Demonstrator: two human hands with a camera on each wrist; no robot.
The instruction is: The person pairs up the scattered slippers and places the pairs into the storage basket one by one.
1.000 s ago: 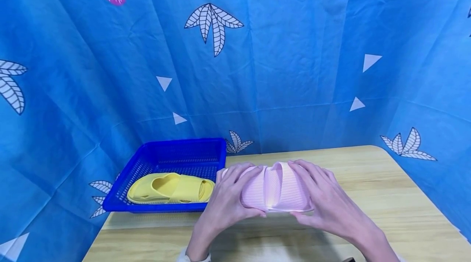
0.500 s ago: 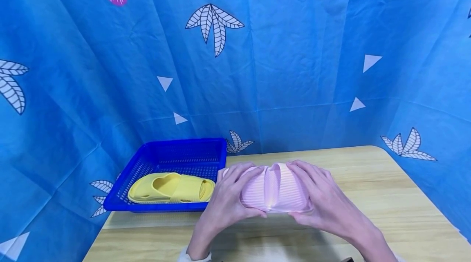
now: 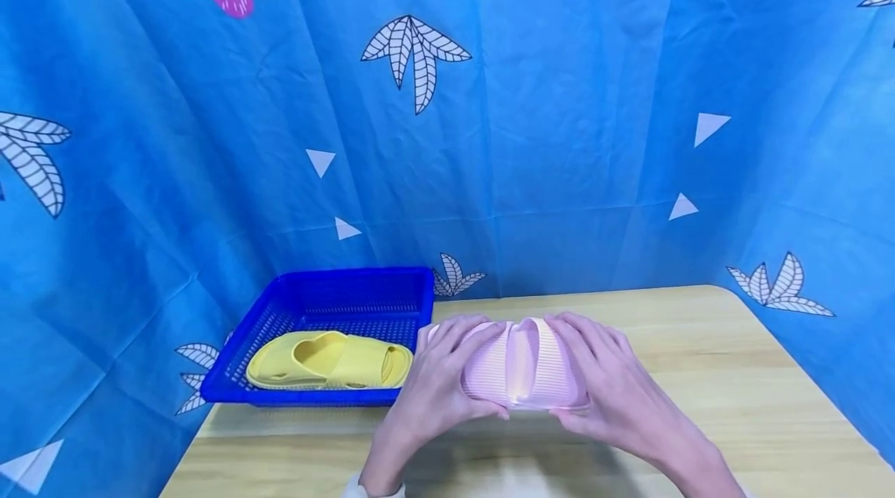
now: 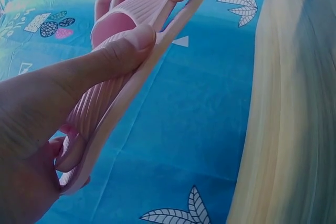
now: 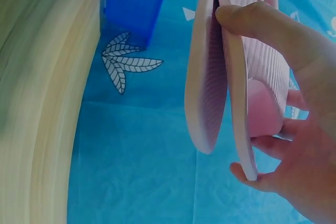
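A pair of pale pink ribbed slippers is held above the table, one tucked into the other. From the left end my left hand grips them, thumb along the sole's edge and fingers over the strap. At the other end my right hand grips them, its thumb pressing one sole's edge, with its fingers curled round the far side. Two soles stand apart at their lower ends in the right wrist view, the outer sole to the left. My palms hide the slippers' ends in the head view.
A blue mesh basket stands at the table's back left, with yellow slippers lying inside along its front wall. The wooden table extends to the right. A blue patterned curtain hangs behind and at both sides.
The head view has shifted slightly, so everything sits a little lower and to the right. Both hands keep their hold on the pink slippers.
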